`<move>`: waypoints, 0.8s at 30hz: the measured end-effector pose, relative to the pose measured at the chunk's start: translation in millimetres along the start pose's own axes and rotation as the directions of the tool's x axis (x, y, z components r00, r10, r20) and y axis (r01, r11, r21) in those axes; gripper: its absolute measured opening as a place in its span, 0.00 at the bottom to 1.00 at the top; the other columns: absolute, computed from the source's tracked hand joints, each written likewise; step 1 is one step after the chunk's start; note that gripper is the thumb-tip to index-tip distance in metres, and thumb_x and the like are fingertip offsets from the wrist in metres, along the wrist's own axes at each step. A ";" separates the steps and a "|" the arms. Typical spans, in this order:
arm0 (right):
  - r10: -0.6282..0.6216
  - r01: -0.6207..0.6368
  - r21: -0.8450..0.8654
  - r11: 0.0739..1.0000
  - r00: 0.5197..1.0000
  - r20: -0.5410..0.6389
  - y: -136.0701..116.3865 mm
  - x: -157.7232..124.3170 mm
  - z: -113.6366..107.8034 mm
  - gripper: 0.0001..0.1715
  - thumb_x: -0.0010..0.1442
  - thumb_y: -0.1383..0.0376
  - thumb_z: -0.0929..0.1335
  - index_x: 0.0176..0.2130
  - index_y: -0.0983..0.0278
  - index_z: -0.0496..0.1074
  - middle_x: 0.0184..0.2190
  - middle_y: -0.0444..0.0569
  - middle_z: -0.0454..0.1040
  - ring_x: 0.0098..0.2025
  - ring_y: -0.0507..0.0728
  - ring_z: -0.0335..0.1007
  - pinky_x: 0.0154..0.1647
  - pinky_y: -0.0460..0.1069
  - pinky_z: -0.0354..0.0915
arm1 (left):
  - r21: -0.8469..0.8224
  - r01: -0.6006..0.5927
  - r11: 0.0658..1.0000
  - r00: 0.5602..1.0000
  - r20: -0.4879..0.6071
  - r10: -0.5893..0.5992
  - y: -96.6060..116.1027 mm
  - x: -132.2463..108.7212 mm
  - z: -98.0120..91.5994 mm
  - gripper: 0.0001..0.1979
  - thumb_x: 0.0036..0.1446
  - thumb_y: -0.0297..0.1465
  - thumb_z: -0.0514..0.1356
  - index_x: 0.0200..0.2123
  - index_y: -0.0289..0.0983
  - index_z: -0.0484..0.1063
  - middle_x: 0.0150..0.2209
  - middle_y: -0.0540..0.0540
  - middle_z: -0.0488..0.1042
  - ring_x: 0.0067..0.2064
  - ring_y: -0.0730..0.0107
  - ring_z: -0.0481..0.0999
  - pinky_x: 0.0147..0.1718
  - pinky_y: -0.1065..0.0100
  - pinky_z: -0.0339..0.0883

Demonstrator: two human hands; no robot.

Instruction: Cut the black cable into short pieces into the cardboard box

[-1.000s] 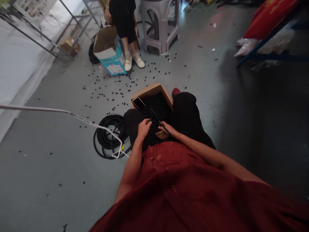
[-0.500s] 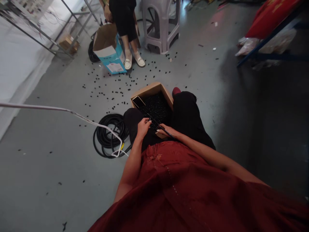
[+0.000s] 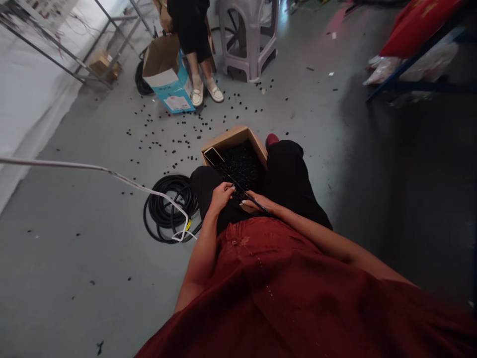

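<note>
A cardboard box full of small black pieces stands on the floor between my knees. A phone leans in its left corner. My left hand is closed at the box's near edge, pinching something small and dark. My right hand is closed round a thin black cable that runs up over the box. The two hands nearly meet over the near edge of the box.
A coil of black hose lies on the floor left of my knee, with a white cable crossing it. Black pieces are scattered on the grey floor. Another person sits ahead by an open box and a plastic stool.
My right hand has drawn a little toward my left with the cable. The view has shifted slightly; otherwise the hands stay at the box's near edge.
</note>
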State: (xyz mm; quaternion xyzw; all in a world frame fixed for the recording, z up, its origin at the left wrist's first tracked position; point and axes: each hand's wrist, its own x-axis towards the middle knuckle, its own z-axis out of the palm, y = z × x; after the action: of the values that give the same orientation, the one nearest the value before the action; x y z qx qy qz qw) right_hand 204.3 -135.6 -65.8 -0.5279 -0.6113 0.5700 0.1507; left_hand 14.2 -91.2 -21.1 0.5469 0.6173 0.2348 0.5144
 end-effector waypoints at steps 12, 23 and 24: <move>-0.039 0.027 -0.144 0.989 0.996 -0.085 3.5 2.0 4.7 0.12 0.59 0.62 0.63 0.44 0.61 0.68 0.31 0.44 0.73 0.32 0.54 0.67 0.32 0.45 0.57 | -0.002 -0.003 1.000 1.000 -0.011 0.003 -4.9 2.7 1.8 0.10 0.53 0.31 0.58 0.39 0.33 0.72 0.30 0.48 0.76 0.22 0.78 0.67 0.24 0.74 0.61; 0.018 -0.044 -0.177 0.983 0.989 -0.146 -1.9 3.3 6.6 0.10 0.58 0.64 0.64 0.40 0.61 0.70 0.25 0.42 0.71 0.26 0.52 0.63 0.27 0.44 0.52 | 0.048 0.007 0.999 0.999 -0.036 -0.005 -2.5 3.9 2.4 0.09 0.55 0.31 0.58 0.38 0.34 0.71 0.29 0.49 0.76 0.22 0.80 0.67 0.23 0.75 0.60; 0.017 -0.044 -0.175 0.984 0.989 -0.149 -1.9 3.5 6.6 0.10 0.58 0.64 0.64 0.40 0.61 0.70 0.25 0.42 0.71 0.26 0.52 0.63 0.28 0.44 0.52 | 0.056 0.005 0.998 0.999 -0.042 -0.002 -1.7 3.5 2.9 0.09 0.55 0.31 0.58 0.38 0.34 0.71 0.29 0.49 0.76 0.22 0.80 0.67 0.24 0.75 0.61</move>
State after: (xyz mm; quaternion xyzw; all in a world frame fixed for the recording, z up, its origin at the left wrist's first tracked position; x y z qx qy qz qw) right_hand 196.9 -135.9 -67.6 -0.5892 -0.6388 0.4749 0.1389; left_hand 16.5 -89.3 -24.9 0.5549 0.6353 0.2279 0.4863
